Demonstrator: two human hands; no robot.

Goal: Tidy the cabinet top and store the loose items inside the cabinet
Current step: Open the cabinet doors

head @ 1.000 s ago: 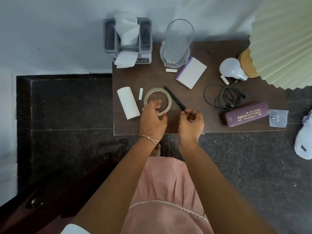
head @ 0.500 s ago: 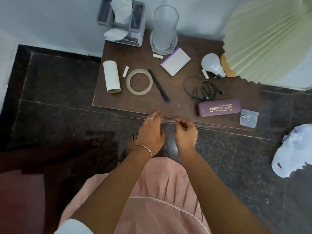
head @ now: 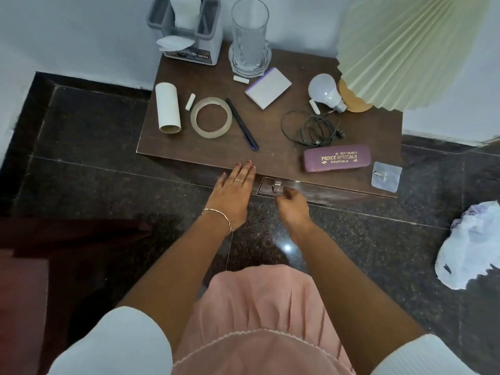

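Observation:
The brown cabinet top (head: 273,158) carries loose items: a cardboard tube (head: 169,108), a tape roll (head: 211,117), a dark pen (head: 242,124), a white notepad (head: 267,87), a light bulb (head: 324,92), tangled black earphones (head: 311,128), a purple spectacle case (head: 336,157) and a small clear packet (head: 385,176). My left hand (head: 232,190) lies flat and open against the cabinet's front edge. My right hand (head: 292,205) is below the edge, fingers curled at the metal handle (head: 276,185) of the cabinet door (head: 324,192).
At the back stand a grey tissue holder (head: 189,31), a tall glass vase (head: 250,36) and a pleated lamp shade (head: 405,50). Small white sticks (head: 190,101) lie among the items. A white plastic bag (head: 473,247) sits on the dark floor to the right.
Both hands left the tape roll and pen and dropped to the cabinet's front edge. My left hand flattened out; my right hand reached the door handle. The view pulled back.

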